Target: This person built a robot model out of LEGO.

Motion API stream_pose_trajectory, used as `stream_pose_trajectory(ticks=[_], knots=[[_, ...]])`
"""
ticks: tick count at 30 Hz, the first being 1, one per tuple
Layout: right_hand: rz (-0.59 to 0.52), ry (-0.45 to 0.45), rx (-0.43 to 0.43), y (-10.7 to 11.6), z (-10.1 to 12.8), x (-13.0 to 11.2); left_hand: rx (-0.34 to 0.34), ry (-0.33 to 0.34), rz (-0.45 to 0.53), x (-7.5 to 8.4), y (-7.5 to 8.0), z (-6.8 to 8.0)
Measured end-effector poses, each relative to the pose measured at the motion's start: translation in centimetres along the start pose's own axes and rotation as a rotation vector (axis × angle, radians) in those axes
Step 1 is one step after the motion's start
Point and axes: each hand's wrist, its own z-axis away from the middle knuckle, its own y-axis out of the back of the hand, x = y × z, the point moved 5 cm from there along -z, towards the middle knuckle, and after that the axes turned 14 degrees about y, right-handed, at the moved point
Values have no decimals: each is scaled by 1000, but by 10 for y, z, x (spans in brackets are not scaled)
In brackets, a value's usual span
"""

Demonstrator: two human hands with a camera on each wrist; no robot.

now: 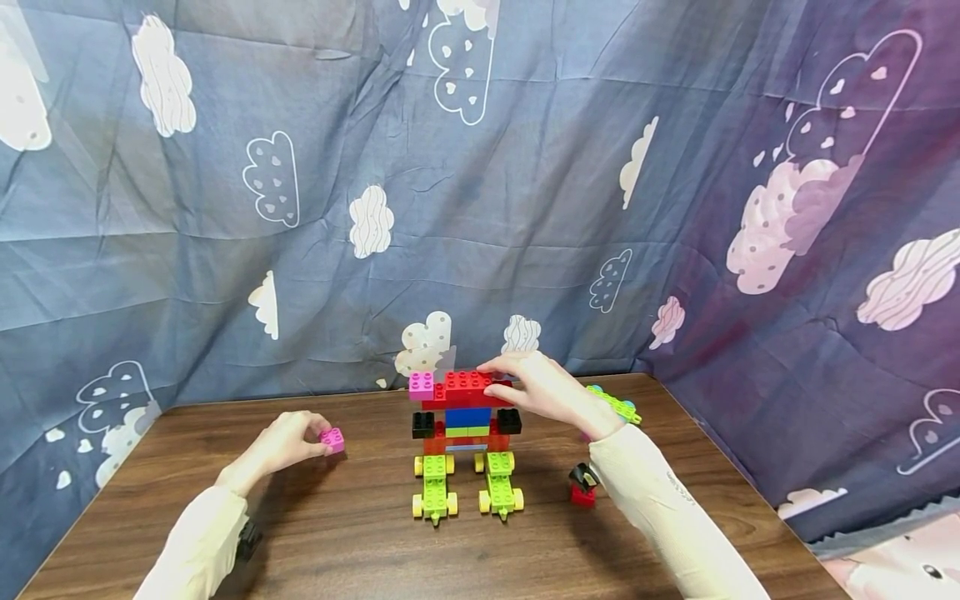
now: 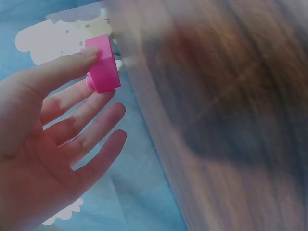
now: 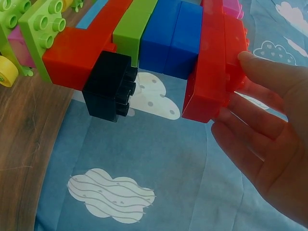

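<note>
In front of me stands a structure of toy building bricks, with a blue section (image 1: 468,417) in its middle and two lime-green wheeled bases (image 1: 435,498) at the bottom. A long red brick forms its upper beam, topped by a shorter red brick (image 1: 467,382) and, at the left end, a pink brick (image 1: 422,383). My right hand (image 1: 542,387) grips the upper red brick near its right end, thumb and fingers on opposite sides. To the left, my left hand (image 1: 288,442) pinches a separate pink brick (image 2: 103,67) between thumb and fingertips, apart from the structure; the other fingers are spread.
Black bricks (image 3: 109,86) stick out at both sides of the structure. Right of it lie a red brick with a black piece (image 1: 582,483) and a lime-green piece (image 1: 617,406) behind my forearm. A dark object (image 1: 247,540) sits beside my left sleeve. Patterned cloth hangs behind the wooden table (image 1: 337,542).
</note>
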Motion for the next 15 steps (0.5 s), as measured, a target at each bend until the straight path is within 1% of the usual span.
stream_pose_trajectory(ticks=[5,6,15], knots=[[2,3,4,0,1,-1,21,-39,40,9,8,-4],[3,4,5,1,1,-1,22,-53,51,15,11,-3],[-8,-12,-3,1,1,0,69,-138,99,43,34,-4]])
